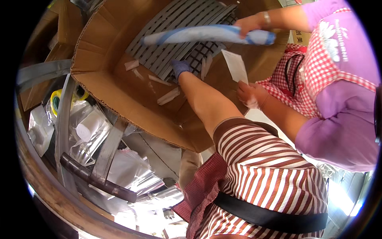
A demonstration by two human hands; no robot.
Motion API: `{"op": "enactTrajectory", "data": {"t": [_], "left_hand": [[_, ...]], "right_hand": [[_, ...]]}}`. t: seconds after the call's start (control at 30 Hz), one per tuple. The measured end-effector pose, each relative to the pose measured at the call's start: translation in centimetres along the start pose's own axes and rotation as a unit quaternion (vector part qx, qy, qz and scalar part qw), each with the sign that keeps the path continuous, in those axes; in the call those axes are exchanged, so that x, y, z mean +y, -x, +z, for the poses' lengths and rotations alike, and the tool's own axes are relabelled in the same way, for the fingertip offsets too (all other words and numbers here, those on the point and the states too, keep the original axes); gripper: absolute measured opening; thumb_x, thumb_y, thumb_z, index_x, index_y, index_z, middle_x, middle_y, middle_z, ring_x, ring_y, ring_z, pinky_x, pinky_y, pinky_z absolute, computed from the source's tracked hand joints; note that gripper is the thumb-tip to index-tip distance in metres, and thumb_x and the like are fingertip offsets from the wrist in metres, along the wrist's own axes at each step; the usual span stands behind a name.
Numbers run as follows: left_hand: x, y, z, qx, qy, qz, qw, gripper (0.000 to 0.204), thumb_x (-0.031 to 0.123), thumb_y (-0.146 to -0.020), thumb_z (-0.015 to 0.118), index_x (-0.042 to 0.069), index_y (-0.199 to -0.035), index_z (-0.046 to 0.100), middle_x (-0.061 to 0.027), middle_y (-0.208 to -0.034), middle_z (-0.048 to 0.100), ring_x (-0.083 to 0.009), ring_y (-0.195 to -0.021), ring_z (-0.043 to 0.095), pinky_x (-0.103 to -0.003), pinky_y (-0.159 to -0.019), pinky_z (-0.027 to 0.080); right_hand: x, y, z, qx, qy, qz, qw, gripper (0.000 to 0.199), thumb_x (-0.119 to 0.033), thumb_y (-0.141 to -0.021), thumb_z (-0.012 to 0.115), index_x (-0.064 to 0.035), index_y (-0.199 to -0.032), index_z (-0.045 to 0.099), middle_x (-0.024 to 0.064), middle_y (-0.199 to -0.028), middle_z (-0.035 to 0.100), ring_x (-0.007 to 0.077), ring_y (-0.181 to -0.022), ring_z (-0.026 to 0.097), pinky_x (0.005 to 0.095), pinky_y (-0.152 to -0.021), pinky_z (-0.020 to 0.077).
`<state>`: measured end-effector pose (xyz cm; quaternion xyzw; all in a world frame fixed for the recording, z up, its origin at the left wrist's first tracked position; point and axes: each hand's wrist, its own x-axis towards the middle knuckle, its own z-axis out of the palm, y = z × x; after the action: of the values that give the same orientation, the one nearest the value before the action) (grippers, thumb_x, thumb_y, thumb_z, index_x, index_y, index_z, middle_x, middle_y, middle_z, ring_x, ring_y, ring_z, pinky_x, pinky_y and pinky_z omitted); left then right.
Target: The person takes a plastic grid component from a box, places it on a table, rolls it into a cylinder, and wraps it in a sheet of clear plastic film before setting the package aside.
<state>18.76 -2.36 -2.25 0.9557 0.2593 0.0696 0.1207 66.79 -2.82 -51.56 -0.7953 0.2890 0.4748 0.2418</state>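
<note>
My right hand (181,68), in a blue-purple glove, reaches down into a large cardboard box (135,107). Its fingers are curled at the near end of the grey slatted panels (159,49), partly hidden by the glove. These panels lie stacked side by side, slanting across the box. Beside the hand is a dark-lined grid panel (197,55). Small white paper packets (168,96) are scattered on the box bottom near my wrist. My left hand does not show.
A co-worker in purple holds a long blue-and-white roll (199,35) over the box and a white paper sheet (235,67) in the other hand. At lower left, a metal frame with a dark bar (97,179) stands by plastic-wrapped goods and yellow tape rolls (55,101).
</note>
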Motion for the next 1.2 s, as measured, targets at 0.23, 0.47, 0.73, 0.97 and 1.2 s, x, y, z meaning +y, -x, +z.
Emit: {"op": "enactTrajectory", "data": {"t": [0.23,0.47,0.73,0.97,1.2], "left_hand": [[0.3,-0.4,-0.7,-0.009,-0.001,0.008,1.0,0.016,0.02,-0.089,0.057,0.01,-0.101,0.054,-0.0113,-0.098,0.051,-0.0314,-0.094,0.052,-0.049,-0.084,0.043],[1.4,-0.6,-1.6,-0.011,-0.001,0.014,1.0,0.016,0.021,-0.089,0.056,0.01,-0.101,0.054,-0.0107,-0.097,0.05,-0.0309,-0.092,0.052,-0.048,-0.084,0.043],[2.6,1.5,-1.7,-0.003,-0.021,0.015,1.0,0.015,0.022,-0.089,0.055,0.011,-0.099,0.053,-0.0101,-0.095,0.049,-0.0304,-0.091,0.052,-0.048,-0.084,0.043],[3.6,3.7,0.4,-0.015,-0.001,-0.007,1.0,0.022,0.024,-0.093,0.054,0.009,-0.109,0.052,-0.0136,-0.105,0.049,-0.0348,-0.098,0.05,-0.05,-0.084,0.043],[1.1,1.5,-3.0,0.0,-0.03,-0.005,1.0,0.016,0.018,-0.087,0.056,0.012,-0.102,0.054,-0.0097,-0.101,0.049,-0.0327,-0.093,0.051,-0.047,-0.084,0.042]], "right_hand": [[-0.1,8.0,-1.4,0.074,0.183,-0.253,0.947,0.023,-0.02,-0.087,0.063,0.0,-0.097,0.069,0.0118,-0.089,0.07,0.0248,-0.08,0.068,0.0357,-0.07,0.0522],[4.8,20.3,-0.7,-0.058,-0.083,-0.28,0.955,0.026,-0.021,-0.087,0.061,0.0028,-0.097,0.064,0.0125,-0.083,0.066,0.0293,-0.082,0.067,0.0379,-0.073,0.0516],[6.2,17.9,-9.9,0.207,0.402,-0.525,0.721,0.015,-0.01,-0.074,0.067,-0.0106,-0.089,0.069,0.0093,-0.082,0.07,0.026,-0.078,0.07,0.0372,-0.067,0.0553],[12.2,30.4,-24.0,-0.128,-0.456,-0.109,0.874,0.016,-0.014,-0.077,0.068,-0.0061,-0.09,0.062,0.0095,-0.091,0.063,0.0253,-0.08,0.06,0.0408,-0.068,0.0517],[12.3,40.3,-29.0,-0.136,-0.421,-0.018,0.896,0.028,-0.015,-0.076,0.069,-0.0045,-0.099,0.058,0.013,-0.106,0.058,0.0311,-0.099,0.057,0.0549,-0.086,0.0527]]}}
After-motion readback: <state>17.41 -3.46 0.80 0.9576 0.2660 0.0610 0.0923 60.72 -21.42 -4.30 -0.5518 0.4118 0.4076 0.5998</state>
